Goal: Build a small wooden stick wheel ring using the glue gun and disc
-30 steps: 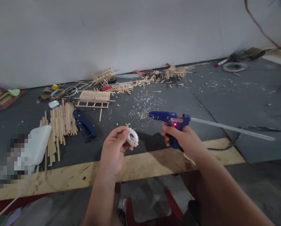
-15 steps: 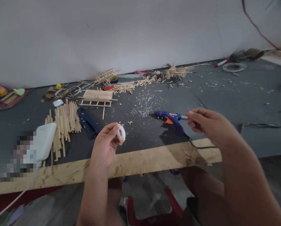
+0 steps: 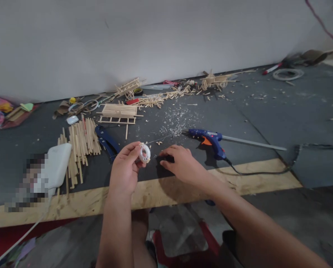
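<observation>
My left hand [image 3: 126, 163] pinches a small white ring [image 3: 145, 153] between thumb and fingers above the table's front edge. Pale wooden bits sit on the ring's rim. A thin glue strand stretches from near the ring towards the nozzle of a blue glue gun [image 3: 205, 134] with an orange trigger. Out of the gun's back sticks a long, clear glue stick [image 3: 252, 142]. My right hand [image 3: 181, 162] is low over the table, just right of the ring, thumb and fingers apart and nothing visible between them.
Left of my hands are blue-handled pliers [image 3: 107, 143], a bundle of wooden sticks [image 3: 84, 143] and a white power bank-like block [image 3: 59, 163]. Small wooden models [image 3: 118, 111] stand behind, with another cart [image 3: 214, 81] farther right. Glue scraps [image 3: 179, 121] litter the middle. A black cord [image 3: 255, 173] trails right.
My right hand has let go of the glue stick behind the gun and moved left, close to the ring. My left hand still holds the ring. The view has shifted slightly.
</observation>
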Demonstrator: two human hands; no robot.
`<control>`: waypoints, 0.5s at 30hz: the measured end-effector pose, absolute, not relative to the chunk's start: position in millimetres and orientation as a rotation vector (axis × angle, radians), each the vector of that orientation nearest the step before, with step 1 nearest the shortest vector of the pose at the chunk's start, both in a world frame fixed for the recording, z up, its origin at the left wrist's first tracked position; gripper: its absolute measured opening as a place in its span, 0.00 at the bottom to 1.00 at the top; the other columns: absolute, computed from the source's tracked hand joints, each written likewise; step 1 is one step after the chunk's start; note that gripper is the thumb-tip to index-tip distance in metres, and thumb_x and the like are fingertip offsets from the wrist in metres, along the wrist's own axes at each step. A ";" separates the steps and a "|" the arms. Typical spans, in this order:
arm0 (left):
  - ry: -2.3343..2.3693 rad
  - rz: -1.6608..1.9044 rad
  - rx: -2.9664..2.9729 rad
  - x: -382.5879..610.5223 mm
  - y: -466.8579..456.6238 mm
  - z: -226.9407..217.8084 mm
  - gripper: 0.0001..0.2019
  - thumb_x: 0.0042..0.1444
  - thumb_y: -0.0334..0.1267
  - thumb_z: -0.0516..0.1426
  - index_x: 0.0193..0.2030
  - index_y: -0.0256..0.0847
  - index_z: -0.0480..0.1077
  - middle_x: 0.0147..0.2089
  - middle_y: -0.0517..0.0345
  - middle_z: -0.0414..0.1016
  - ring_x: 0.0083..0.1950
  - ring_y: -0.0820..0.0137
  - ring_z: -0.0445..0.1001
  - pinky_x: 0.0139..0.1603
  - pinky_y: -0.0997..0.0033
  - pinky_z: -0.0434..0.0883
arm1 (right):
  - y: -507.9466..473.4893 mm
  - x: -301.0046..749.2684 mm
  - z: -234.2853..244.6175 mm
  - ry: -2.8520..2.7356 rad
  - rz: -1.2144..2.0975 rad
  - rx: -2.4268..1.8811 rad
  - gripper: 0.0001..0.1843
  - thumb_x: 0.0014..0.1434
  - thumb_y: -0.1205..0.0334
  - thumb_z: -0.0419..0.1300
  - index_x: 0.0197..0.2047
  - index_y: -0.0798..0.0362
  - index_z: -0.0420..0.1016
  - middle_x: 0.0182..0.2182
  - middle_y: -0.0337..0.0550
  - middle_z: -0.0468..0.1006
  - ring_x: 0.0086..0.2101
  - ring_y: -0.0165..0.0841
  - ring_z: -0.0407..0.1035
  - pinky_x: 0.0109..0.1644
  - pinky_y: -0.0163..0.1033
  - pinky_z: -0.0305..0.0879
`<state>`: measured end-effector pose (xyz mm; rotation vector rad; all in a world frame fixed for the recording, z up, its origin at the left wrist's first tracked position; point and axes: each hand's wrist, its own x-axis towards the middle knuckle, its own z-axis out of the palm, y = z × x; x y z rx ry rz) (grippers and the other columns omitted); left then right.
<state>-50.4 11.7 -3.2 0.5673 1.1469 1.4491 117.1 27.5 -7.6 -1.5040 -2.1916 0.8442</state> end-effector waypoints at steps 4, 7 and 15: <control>1.163 1.486 0.555 -55.1 13.2 -2.5 0.14 0.38 0.37 0.69 0.33 0.38 0.74 0.24 0.62 0.75 0.22 0.77 0.70 0.18 0.81 0.65 | 30.8 105.2 -12.2 -2.189 0.780 -1.523 0.13 0.58 0.64 0.58 0.46 0.49 0.78 0.45 0.47 0.77 0.47 0.42 0.67 0.49 0.47 0.53; 1.156 1.498 0.548 -58.1 13.6 -1.8 0.14 0.37 0.36 0.69 0.33 0.38 0.74 0.24 0.62 0.75 0.22 0.77 0.70 0.18 0.81 0.65 | 32.9 97.4 -13.1 -2.143 0.762 -1.496 0.11 0.59 0.65 0.57 0.42 0.46 0.79 0.42 0.43 0.78 0.45 0.41 0.67 0.47 0.46 0.51; 1.171 1.486 0.542 -61.2 12.4 -1.9 0.15 0.38 0.37 0.69 0.34 0.38 0.73 0.24 0.61 0.75 0.22 0.77 0.70 0.18 0.81 0.65 | 38.8 79.4 -20.9 -2.139 0.709 -1.508 0.11 0.59 0.62 0.58 0.43 0.44 0.80 0.41 0.42 0.79 0.42 0.40 0.66 0.43 0.44 0.47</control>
